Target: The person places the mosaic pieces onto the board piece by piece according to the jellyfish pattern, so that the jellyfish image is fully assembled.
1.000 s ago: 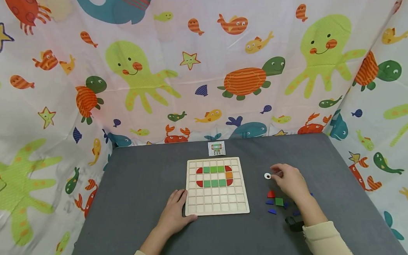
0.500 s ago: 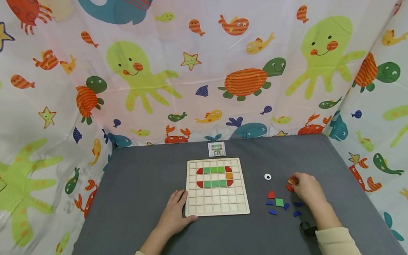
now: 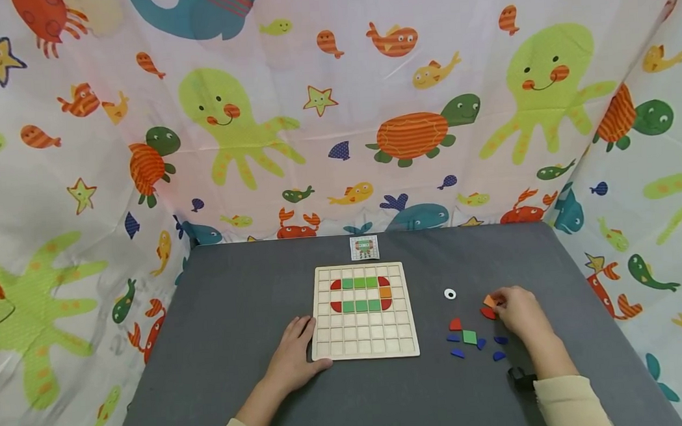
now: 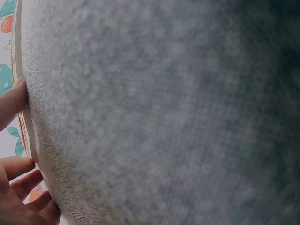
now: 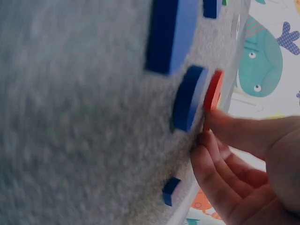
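In the head view a pale wooden grid board [image 3: 365, 349] lies on the grey table. Red, green and orange tiles form part of an outline in its cells. My left hand [image 3: 293, 353] touches the board's left edge and front corner, its fingers mostly straight; the left wrist view shows that hand [image 4: 21, 190] against the board's edge. My right hand [image 3: 523, 312] pinches an orange tile [image 3: 490, 301] by a loose red tile [image 3: 488, 313]. In the right wrist view the right hand's [image 5: 243, 164] thumb and fingertips close on it, mostly hiding it behind the red tile [image 5: 214, 89].
Between board and right hand lie a white ring-like piece [image 3: 449, 293], a red piece [image 3: 455, 324], a green square [image 3: 469, 337] and several blue pieces [image 3: 458, 354]. A small printed pattern card [image 3: 364, 248] lies behind the board. A patterned curtain [image 3: 323, 110] rises beyond the table.
My right hand has let go of the white ring-like piece, leaving it on the table, and moved right to the orange tile. The left hand has stayed at the board.
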Tool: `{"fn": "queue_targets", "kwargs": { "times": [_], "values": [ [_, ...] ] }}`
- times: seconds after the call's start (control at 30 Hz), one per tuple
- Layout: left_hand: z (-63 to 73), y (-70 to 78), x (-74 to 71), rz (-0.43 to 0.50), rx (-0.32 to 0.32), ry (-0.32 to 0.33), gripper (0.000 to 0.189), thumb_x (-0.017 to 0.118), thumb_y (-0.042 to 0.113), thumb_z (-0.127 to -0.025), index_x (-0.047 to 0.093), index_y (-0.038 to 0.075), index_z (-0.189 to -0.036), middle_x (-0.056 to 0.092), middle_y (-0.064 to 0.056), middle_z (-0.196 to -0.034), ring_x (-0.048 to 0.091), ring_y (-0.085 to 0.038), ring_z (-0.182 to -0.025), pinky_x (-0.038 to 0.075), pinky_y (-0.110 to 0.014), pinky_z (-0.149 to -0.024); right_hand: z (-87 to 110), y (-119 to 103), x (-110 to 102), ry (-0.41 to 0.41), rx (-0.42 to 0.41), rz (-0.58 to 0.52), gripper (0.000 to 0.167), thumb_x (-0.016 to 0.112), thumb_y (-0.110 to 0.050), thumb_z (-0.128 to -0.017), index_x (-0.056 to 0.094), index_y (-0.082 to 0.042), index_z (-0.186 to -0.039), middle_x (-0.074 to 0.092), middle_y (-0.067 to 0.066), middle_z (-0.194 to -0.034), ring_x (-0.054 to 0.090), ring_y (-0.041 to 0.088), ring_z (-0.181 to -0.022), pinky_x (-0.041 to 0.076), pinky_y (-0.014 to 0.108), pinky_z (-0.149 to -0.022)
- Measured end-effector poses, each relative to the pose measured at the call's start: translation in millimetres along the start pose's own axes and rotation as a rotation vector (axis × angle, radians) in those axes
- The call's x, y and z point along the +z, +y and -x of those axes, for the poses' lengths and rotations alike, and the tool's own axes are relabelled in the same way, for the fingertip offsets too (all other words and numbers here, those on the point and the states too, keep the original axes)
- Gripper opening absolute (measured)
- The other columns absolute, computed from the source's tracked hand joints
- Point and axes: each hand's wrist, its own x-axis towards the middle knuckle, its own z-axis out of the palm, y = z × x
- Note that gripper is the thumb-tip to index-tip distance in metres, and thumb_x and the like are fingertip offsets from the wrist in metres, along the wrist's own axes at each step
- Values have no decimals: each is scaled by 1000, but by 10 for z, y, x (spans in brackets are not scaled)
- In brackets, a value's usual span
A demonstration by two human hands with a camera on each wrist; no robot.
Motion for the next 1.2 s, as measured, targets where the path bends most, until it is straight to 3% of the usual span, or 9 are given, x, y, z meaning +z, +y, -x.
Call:
{"fn": "queue_targets", "kwargs": {
  "times": [0.17,0.3,0.53,0.77,1.2],
  "values": [
    [0,19,-4,-1,-3,-6,99,83,51,-80,37,8,-157,37,-13,-160,25,-37,-152,39,-57,-111,-40,2,4,-23,-48,22,23,73,-4,-89,70,8,-109,64,27,-104,63,40,-92,52,56,-80],
    [8,34,-16,-3,-6,-13,99,83,50,-80,37,7,-157,37,-13,-160,25,-38,-152,38,-56,-112,-58,-15,6,-32,-41,27,20,73,-5,-90,69,8,-105,62,25,-100,61,39,-89,51,56,-80],
    [25,45,-37,-8,8,9,99,85,48,-78,40,4,-155,40,-15,-157,28,-40,-150,39,-57,-111,-52,-48,15,-49,-72,48,22,73,-5,-90,69,8,-106,65,22,-98,62,37,-89,52,55,-80],
    [13,42,-34,9,-8,-5,99,83,49,-80,38,7,-156,37,-14,-160,24,-38,-152,38,-56,-112,-90,-120,4,37,-132,63,22,74,-8,-89,71,9,-103,61,17,-88,57,29,-76,51,51,-72],
    [2,6,0,2,-3,-6,100,82,51,-80,37,7,-157,36,-13,-160,24,-37,-152,39,-55,-112,-155,-460,-18,48,-278,-30,22,72,-11,-93,72,5,-108,65,19,-100,64,31,-85,54,51,-77]
  ]
}}
